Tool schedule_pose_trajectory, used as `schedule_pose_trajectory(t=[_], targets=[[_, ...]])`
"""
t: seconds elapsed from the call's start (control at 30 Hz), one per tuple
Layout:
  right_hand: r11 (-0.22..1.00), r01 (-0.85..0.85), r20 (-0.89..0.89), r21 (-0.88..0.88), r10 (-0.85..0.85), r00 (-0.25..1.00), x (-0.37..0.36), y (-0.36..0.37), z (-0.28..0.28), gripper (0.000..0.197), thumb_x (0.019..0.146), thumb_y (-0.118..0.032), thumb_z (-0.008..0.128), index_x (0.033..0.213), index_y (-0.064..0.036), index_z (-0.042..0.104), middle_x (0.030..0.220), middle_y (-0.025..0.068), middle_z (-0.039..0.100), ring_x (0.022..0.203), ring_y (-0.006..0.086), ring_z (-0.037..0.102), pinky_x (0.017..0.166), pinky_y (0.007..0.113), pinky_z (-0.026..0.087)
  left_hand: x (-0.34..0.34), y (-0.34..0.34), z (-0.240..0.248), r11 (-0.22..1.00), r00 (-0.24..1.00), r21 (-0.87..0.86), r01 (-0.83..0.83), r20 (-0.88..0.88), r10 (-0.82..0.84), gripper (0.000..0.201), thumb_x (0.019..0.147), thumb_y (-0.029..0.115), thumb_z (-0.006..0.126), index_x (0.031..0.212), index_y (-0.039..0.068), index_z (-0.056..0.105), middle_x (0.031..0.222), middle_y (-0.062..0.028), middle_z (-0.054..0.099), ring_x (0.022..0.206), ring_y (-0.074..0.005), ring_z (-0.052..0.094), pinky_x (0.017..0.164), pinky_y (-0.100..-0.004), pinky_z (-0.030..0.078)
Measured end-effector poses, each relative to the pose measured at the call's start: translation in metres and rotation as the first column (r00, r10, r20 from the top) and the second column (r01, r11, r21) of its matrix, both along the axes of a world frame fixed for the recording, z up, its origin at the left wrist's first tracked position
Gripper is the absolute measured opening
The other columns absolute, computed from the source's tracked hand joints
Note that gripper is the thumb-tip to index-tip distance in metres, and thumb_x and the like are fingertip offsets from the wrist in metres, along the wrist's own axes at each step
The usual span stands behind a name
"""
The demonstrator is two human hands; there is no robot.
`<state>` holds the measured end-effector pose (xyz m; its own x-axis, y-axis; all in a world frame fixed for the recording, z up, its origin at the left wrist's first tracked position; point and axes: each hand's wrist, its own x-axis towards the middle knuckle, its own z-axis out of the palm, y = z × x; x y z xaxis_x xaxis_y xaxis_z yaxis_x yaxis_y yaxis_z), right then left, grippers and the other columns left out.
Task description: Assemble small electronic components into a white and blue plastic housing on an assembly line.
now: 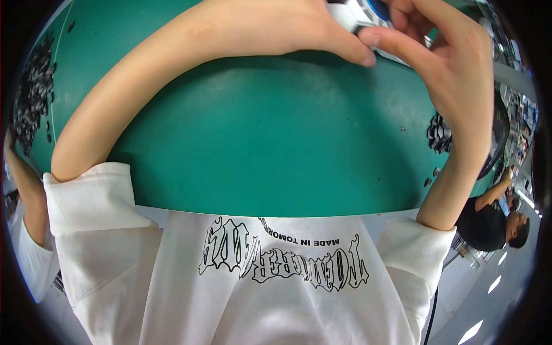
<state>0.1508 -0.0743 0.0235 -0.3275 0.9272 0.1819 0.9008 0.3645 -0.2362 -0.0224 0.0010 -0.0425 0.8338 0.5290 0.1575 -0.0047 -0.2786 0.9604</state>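
At the top edge, partly cut off, is a white device [347, 16] with a round blue-ringed part [379, 8] and a small dark piece at its near side. My left hand [307, 26] grips it from the left, its thumb stretched along the near side; the other fingers are hidden. From the right, my right hand [445, 49] closes on the same device, thumb tip beside the dark piece and fingers curled near the blue ring. Whether a smaller part lies between these fingers is hidden.
A green table [264, 138] curves around in front of me. Black small parts lie heaped [35, 92] at the far left, and more black parts [439, 133] lie by my right forearm. Another person's arm [29, 195] shows at left; a person in black [489, 221] sits at right.
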Motion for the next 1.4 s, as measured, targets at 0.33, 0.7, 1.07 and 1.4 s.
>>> schedule_pose_trajectory(t=[0.33,0.7,1.07,1.4], targets=[[0.994,-0.082,-0.170,-0.066,0.070,0.983,0.035,0.002,-0.022,0.037,0.073,-0.018,0.087,0.076,-0.0027,0.053,0.061,0.0085,0.052,0.052,0.0208,0.050,0.050,0.032,0.038,-0.002,-0.001,-0.030,0.990,0.994,-0.084,-0.112,-0.007,0.112,0.053,0.075,0.017,0.086,0.121,0.003,0.066,0.103,-0.0059,0.069,0.094,-0.0157,0.066,0.084,-0.0299,0.053],[0.942,0.262,-0.086,-0.209,-0.285,0.955,0.118,-0.093,-0.028,0.022,0.075,0.007,0.073,0.095,-0.0001,0.069,0.074,0.0075,0.059,0.062,0.0134,0.056,0.058,0.027,0.044,-0.015,0.013,-0.001,0.981,0.960,0.065,-0.180,-0.205,0.190,0.070,0.074,0.015,0.085,0.137,0.002,0.057,0.124,-0.0077,0.062,0.115,-0.0147,0.058,0.101,-0.0290,0.045],[0.995,0.099,-0.060,-0.014,-0.100,0.993,0.121,-0.073,-0.045,0.014,0.083,0.003,0.070,0.093,-0.0016,0.062,0.078,0.0031,0.056,0.065,0.0092,0.051,0.059,0.024,0.039,-0.011,0.038,-0.034,0.989,0.918,0.119,0.085,0.377,-0.124,0.064,0.079,0.016,0.084,0.136,0.004,0.058,0.120,-0.0101,0.066,0.109,-0.0170,0.063,0.098,-0.0307,0.048],[0.933,0.262,-0.589,-0.247,-0.359,0.724,0.061,-0.036,-0.015,0.012,0.087,0.004,0.068,0.098,0.0015,0.069,0.086,0.0027,0.068,0.071,0.0100,0.060,0.065,0.022,0.047,-0.010,0.016,-0.023,0.864,0.957,0.429,-0.264,0.005,0.290,0.050,0.075,0.018,0.084,0.120,0.006,0.066,0.098,-0.0130,0.069,0.090,-0.0255,0.068,0.081,-0.0368,0.054]])
